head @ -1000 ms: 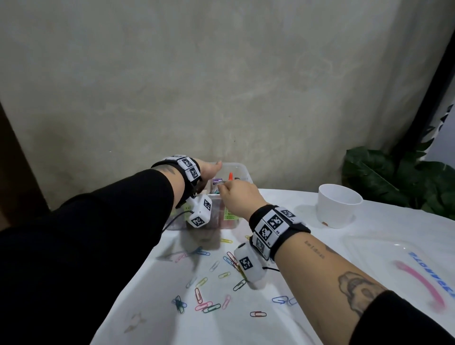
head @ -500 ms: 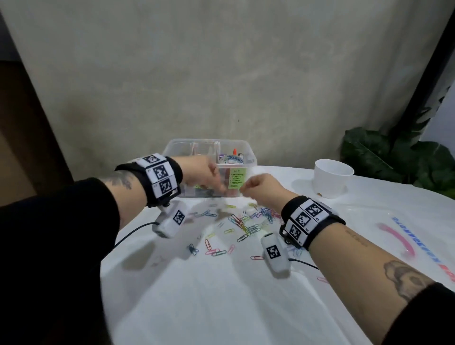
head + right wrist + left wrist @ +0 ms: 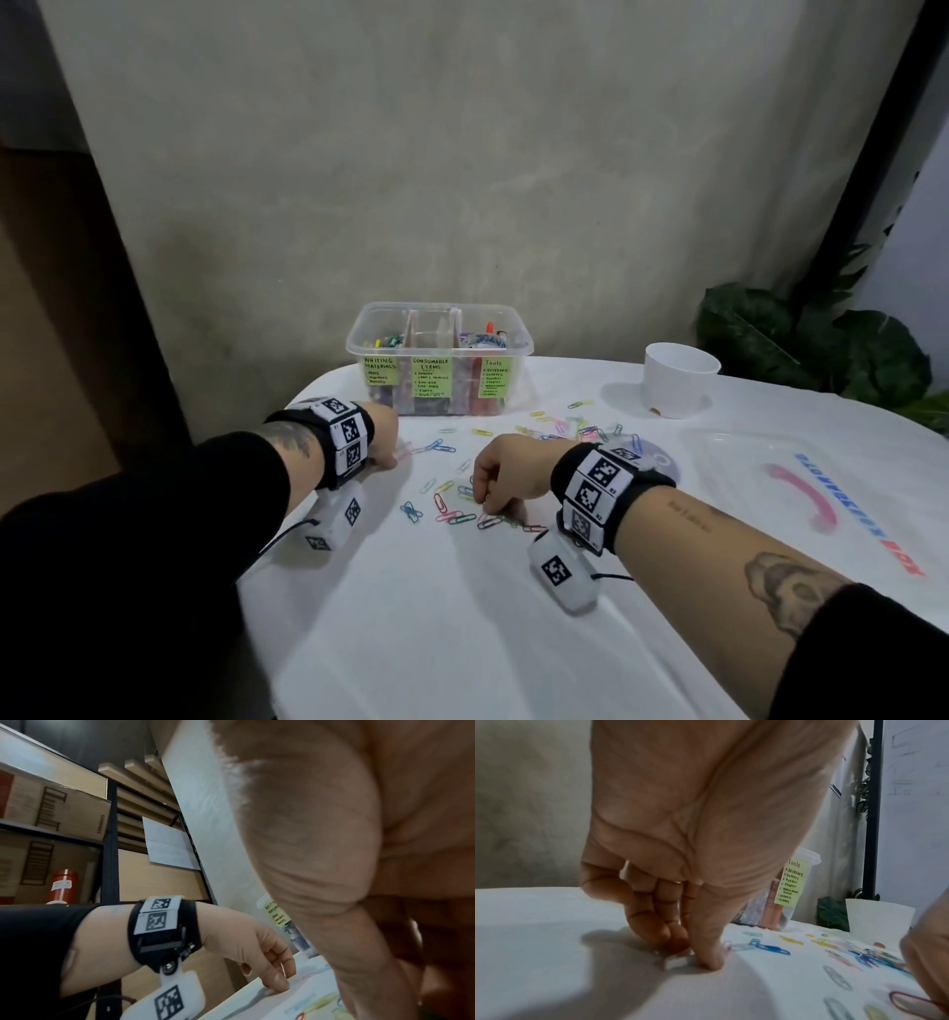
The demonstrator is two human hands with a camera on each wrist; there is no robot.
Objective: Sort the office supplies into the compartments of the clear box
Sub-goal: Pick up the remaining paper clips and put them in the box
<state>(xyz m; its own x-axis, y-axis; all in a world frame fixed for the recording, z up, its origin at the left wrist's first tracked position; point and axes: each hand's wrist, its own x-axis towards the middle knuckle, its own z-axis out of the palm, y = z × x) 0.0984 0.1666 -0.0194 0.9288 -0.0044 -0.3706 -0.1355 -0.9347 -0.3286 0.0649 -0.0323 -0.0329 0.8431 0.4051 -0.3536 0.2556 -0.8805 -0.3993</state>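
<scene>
White cloth [image 3: 462, 632] covers the table, bare on the near side of both hands, and its rounded edge drops off just outside the left hand [image 3: 382, 437]. That hand's fingers [image 3: 654, 921] curl down, thumb and fingertips pinching a small white piece [image 3: 676, 961] on the cloth. Right hand [image 3: 506, 473] has its fingers curled onto the coloured paper clips [image 3: 462, 516] scattered between and past both hands, can't tell if it's gripping one. Clear box [image 3: 439, 357] sits beyond the hands, closer to the left, and a white cup [image 3: 678, 380] stands beyond the right
</scene>
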